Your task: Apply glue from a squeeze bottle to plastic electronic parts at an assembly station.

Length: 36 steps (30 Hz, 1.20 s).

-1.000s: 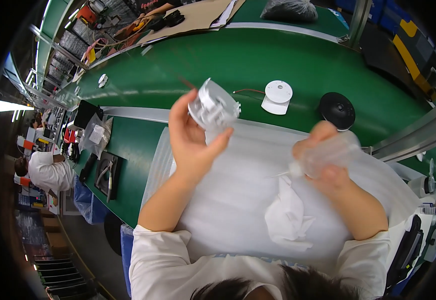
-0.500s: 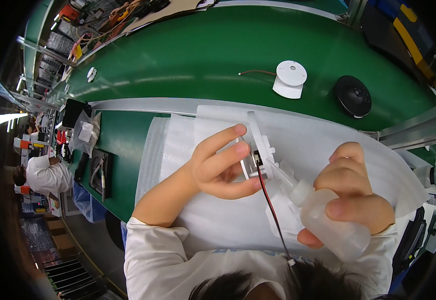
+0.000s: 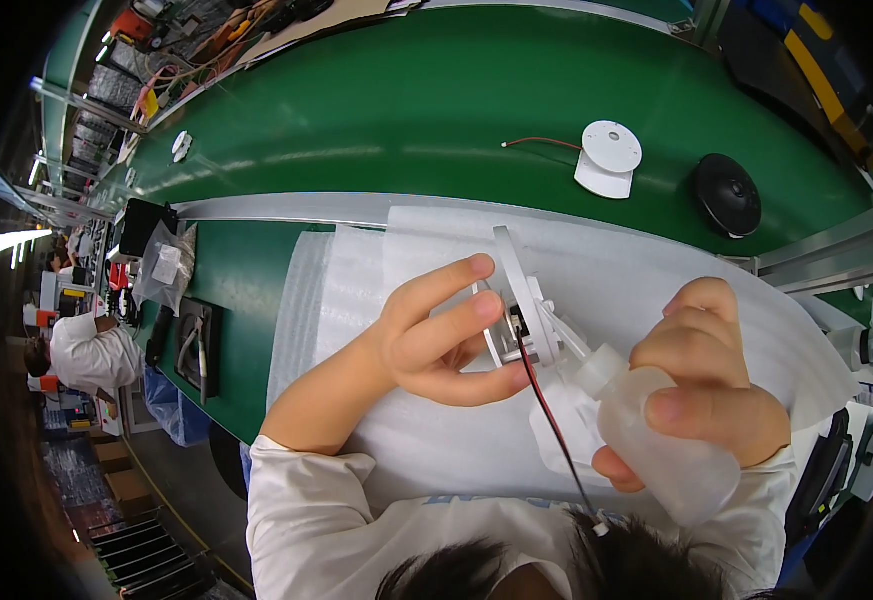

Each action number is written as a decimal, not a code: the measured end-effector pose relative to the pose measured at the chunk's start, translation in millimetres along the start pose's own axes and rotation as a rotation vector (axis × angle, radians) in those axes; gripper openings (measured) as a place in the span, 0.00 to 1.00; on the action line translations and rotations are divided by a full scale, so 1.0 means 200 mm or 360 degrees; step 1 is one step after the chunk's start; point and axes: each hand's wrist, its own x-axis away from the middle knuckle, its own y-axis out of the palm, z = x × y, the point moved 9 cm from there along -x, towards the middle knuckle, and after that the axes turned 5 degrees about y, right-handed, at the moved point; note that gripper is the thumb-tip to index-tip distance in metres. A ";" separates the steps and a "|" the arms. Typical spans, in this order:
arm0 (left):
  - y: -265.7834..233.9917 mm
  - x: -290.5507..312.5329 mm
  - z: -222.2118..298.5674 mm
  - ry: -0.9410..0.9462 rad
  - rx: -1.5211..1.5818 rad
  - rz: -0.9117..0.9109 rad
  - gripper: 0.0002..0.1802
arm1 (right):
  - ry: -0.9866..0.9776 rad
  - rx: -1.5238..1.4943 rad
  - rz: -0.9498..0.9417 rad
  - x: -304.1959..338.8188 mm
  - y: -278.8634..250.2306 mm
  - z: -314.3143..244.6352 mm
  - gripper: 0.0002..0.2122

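Observation:
My left hand [image 3: 441, 335] is closed on a white plastic assembly [image 3: 521, 295] with a round plate standing on edge and a small frame behind it. A red-and-black cable [image 3: 546, 410] hangs from this part, ending in a small white connector [image 3: 600, 528]. My right hand [image 3: 701, 380] grips a translucent squeeze bottle [image 3: 661, 450], tilted up and to the left. The bottle's thin nozzle [image 3: 568, 338] reaches the right side of the round plate; whether its tip touches cannot be made out. Beneath both hands lies white foam sheeting [image 3: 426, 440].
On the green surface beyond a metal rail [image 3: 286, 207] sit a white round-topped stand [image 3: 611, 150] with a red wire, a black disc-shaped part [image 3: 726, 195] and a small white piece [image 3: 182, 147]. A dark tray [image 3: 198, 350] lies left. Another person [image 3: 91, 350] sits far left.
The white stand and black disc have shifted right on the green surface. The bottle has moved slightly left and up, its nozzle nearer the plate. Both hands keep their hold.

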 end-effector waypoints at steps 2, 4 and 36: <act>0.03 0.01 -0.05 -0.0219 0.0177 -0.0109 0.29 | -0.0092 0.0067 -0.0050 0.01 0.01 -0.02 0.18; 0.02 0.00 -0.04 -0.0142 0.0136 -0.0067 0.29 | -0.0134 0.0121 -0.0010 0.02 0.01 -0.04 0.17; -0.04 0.04 -0.13 -0.0679 0.0170 0.0071 0.43 | -0.0516 0.0459 0.0019 0.13 0.04 -0.15 0.19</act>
